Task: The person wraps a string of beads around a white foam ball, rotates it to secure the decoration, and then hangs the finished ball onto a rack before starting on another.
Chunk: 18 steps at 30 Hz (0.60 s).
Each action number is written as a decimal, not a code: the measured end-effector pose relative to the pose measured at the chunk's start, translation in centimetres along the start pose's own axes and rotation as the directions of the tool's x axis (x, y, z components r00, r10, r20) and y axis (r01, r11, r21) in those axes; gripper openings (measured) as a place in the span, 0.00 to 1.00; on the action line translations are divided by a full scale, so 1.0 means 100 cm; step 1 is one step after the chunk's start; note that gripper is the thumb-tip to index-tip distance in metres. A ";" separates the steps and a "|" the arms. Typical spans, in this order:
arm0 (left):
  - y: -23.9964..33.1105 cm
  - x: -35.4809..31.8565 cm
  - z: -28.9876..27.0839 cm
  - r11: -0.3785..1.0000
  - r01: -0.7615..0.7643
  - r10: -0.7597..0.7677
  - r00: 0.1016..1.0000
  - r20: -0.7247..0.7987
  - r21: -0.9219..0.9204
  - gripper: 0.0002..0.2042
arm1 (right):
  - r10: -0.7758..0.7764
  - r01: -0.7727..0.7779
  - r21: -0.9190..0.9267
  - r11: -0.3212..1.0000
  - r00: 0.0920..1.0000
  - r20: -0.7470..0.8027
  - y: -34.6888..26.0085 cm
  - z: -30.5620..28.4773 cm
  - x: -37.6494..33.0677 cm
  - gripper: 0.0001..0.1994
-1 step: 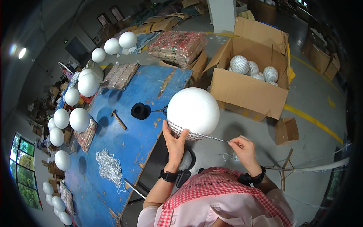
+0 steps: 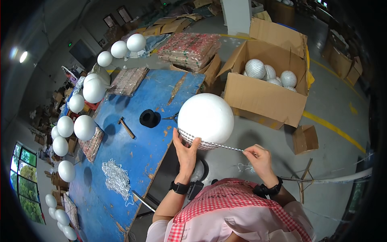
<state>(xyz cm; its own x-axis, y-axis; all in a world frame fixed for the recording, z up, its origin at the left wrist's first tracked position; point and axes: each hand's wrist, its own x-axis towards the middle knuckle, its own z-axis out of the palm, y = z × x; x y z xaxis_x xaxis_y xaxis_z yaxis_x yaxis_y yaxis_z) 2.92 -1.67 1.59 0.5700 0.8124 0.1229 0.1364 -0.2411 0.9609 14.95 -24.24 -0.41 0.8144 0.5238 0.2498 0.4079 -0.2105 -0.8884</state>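
Note:
In front of me is a large smooth white ball [image 2: 206, 117], with several rows of silver bead string wound round its lower part. My left hand [image 2: 186, 155] grips the ball low on its near left side, thumb and fingers pressed against the beaded rows. Off to the right, my right hand [image 2: 258, 158] pinches the loose run of the bead string [image 2: 227, 147]. That run is straight and taut between the ball and my fingertips. The ball's underside is hidden.
The blue worktable [image 2: 149, 92] on the left carries a hammer [image 2: 127, 128], a black spool-like object [image 2: 149, 118], scissors [image 2: 171, 117] and a bead-string heap [image 2: 115, 177]. White balls [image 2: 84, 127] stand along its far-left side. A cardboard box [image 2: 262, 97] holds beaded balls [image 2: 255, 69].

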 end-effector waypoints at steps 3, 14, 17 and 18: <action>-0.002 0.002 -0.001 1.000 0.007 -0.007 1.000 -0.008 -0.017 0.45 | 0.057 -0.058 0.056 0.997 0.998 0.015 0.011 0.010 0.003 0.05; -0.004 0.009 -0.007 0.999 0.020 -0.023 0.999 -0.050 -0.047 0.34 | 0.215 -0.242 0.113 0.964 0.954 0.211 0.033 0.045 0.014 0.08; -0.003 0.009 -0.006 0.995 0.020 -0.027 0.997 -0.067 -0.096 0.31 | 0.194 -0.223 0.149 0.963 0.963 0.190 0.043 0.054 0.017 0.08; -0.006 0.009 -0.006 0.994 0.022 -0.030 0.997 -0.076 -0.104 0.31 | 0.188 -0.218 0.142 0.966 0.962 0.196 0.044 0.057 0.018 0.08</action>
<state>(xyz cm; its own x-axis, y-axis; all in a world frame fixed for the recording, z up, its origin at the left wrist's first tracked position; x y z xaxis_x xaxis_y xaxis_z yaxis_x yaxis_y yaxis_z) 2.85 -0.48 1.30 0.5023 0.8573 0.1125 0.0640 -0.1666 0.9839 15.88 -19.50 -6.10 0.7794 0.6265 -0.0025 0.1580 -0.2005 -0.9669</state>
